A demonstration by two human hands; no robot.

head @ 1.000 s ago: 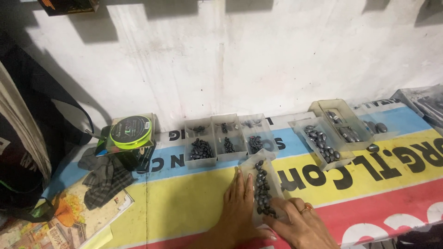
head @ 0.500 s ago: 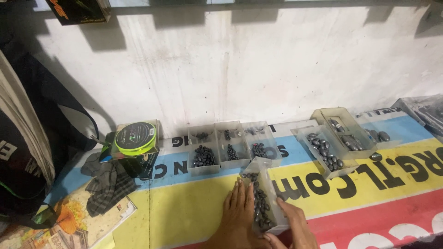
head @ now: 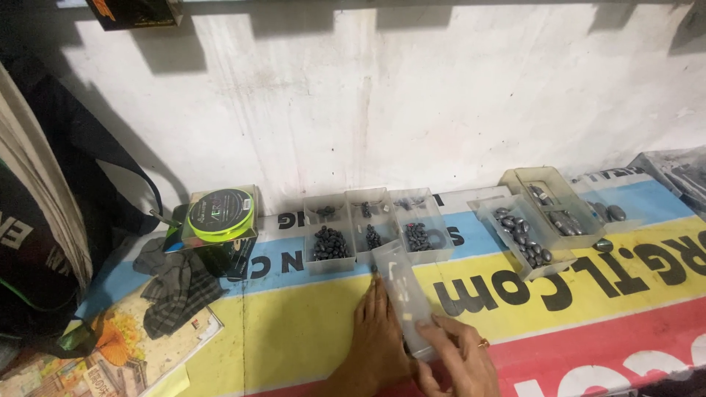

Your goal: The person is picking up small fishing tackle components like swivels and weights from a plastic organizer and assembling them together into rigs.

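A long clear plastic box [head: 399, 292] lies slanted on the coloured banner, its top looking whitish and closed. My right hand [head: 460, 362], with a ring on one finger, grips the box's near end. My left hand [head: 375, 340] lies flat on the banner with its fingers stretched out along the box's left side, touching it. Just beyond stand three clear boxes [head: 370, 226] holding dark metal weights.
Two more clear boxes of weights [head: 523, 237] sit at the right, with loose weights [head: 615, 213] past them. A spool of green line [head: 219, 213] rests on a dark box at the left, near a grey cloth [head: 176, 285], a booklet [head: 121, 345] and a dark bag [head: 44, 242]. A white wall [head: 412, 103] stands behind.
The box between my hands showed dark weights before; its top now looks whitish and covered. My hands sit lower in view and my right hand has closed on the near end.
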